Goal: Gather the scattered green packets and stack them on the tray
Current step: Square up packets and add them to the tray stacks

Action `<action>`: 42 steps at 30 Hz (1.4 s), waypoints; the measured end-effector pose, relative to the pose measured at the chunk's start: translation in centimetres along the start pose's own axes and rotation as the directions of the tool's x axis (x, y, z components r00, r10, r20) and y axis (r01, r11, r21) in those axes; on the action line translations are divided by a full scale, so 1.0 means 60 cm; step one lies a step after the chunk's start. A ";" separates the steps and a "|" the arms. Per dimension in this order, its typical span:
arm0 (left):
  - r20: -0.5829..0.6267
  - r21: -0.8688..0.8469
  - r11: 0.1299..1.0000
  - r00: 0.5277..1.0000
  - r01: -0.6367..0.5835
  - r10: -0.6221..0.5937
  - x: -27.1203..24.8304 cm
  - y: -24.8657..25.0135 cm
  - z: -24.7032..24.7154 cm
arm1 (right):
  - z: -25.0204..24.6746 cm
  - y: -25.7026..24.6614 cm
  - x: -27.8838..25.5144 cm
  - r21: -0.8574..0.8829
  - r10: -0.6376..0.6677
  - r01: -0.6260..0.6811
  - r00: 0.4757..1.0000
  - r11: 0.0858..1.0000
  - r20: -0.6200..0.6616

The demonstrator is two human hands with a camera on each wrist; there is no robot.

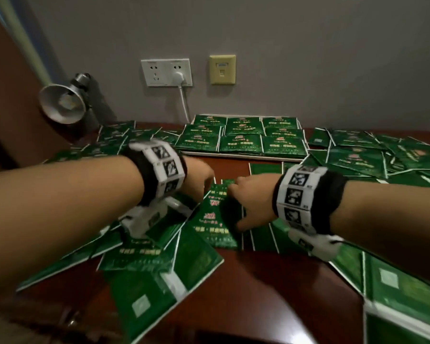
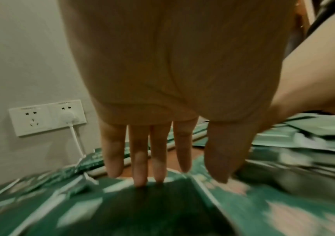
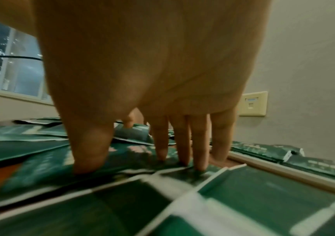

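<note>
A flat green packet (image 1: 215,217) lies on the dark wooden table (image 1: 271,281), just in front of the white tray (image 1: 243,155), with a strip of bare wood between them. More glossy, white-edged packets (image 1: 382,150) crowd the table on both sides of the tray, and neat stacks (image 1: 241,139) fill it. The left hand (image 1: 199,181) and right hand (image 1: 252,199) both reach down over the packet, fingers straight and spread, tips pressing its far edge and side. Behind the tray, a plug (image 1: 178,76) sits in the wall socket.
</note>
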State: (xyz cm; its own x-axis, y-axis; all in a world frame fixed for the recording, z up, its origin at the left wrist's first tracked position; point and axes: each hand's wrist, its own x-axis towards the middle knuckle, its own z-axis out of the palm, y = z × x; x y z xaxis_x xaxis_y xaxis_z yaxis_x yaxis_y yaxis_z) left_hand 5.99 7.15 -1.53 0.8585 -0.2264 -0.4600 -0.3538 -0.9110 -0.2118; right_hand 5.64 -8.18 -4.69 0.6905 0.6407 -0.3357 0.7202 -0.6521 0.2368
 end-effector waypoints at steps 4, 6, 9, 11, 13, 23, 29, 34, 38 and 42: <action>-0.090 0.033 0.999 0.996 -0.022 0.025 -0.062 0.029 0.062 | 0.024 -0.042 -0.006 0.130 0.118 -0.112 0.992 0.985 -0.043; -0.078 -0.003 1.000 0.997 -0.013 0.013 -0.088 0.034 0.075 | 0.024 -0.053 -0.003 0.199 0.156 -0.146 0.987 0.969 -0.031; -0.003 -0.027 0.999 0.999 0.043 -0.043 -0.120 0.038 0.092 | 0.012 -0.061 -0.004 0.225 0.205 -0.199 0.979 0.954 -0.005; 0.047 -0.026 0.997 0.996 0.075 -0.073 -0.135 0.038 0.110 | 0.004 -0.066 -0.006 0.157 0.217 -0.212 0.976 0.965 -0.016; 0.056 -0.015 0.995 0.993 0.100 -0.099 -0.145 0.036 0.125 | 0.004 -0.070 -0.009 0.143 0.211 -0.203 0.977 0.969 -0.038; -0.137 -0.084 0.995 0.990 -0.056 0.044 -0.138 0.042 0.129 | -0.013 -0.005 -0.073 0.478 0.412 -0.279 0.889 0.833 -0.200; -0.040 0.029 0.998 0.998 -0.048 0.049 -0.121 0.050 0.114 | -0.020 0.030 -0.103 0.708 0.487 -0.200 0.843 0.677 -0.228; -0.074 0.119 0.992 0.996 -0.038 0.047 -0.110 0.056 0.102 | 0.002 0.009 -0.094 0.780 0.466 -0.148 0.862 0.608 -0.199; -0.353 -0.107 0.991 0.935 -0.079 0.036 -0.104 0.068 0.072 | 0.007 0.008 -0.097 0.826 0.514 -0.137 0.834 0.547 -0.202; -0.513 -0.312 0.941 0.857 -0.134 -0.048 -0.096 0.090 0.043 | 0.001 0.034 -0.120 0.862 0.647 -0.182 0.736 0.474 -0.201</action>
State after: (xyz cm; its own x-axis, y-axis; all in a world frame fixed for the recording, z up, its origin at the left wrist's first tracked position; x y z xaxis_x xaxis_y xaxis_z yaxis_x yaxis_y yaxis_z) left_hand -1.79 4.42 -2.25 0.9432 -0.3272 0.0583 -0.3321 -0.9341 0.1312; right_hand 2.12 -14.15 -1.88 0.9874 0.1308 0.0892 0.1579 -0.7746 -0.6124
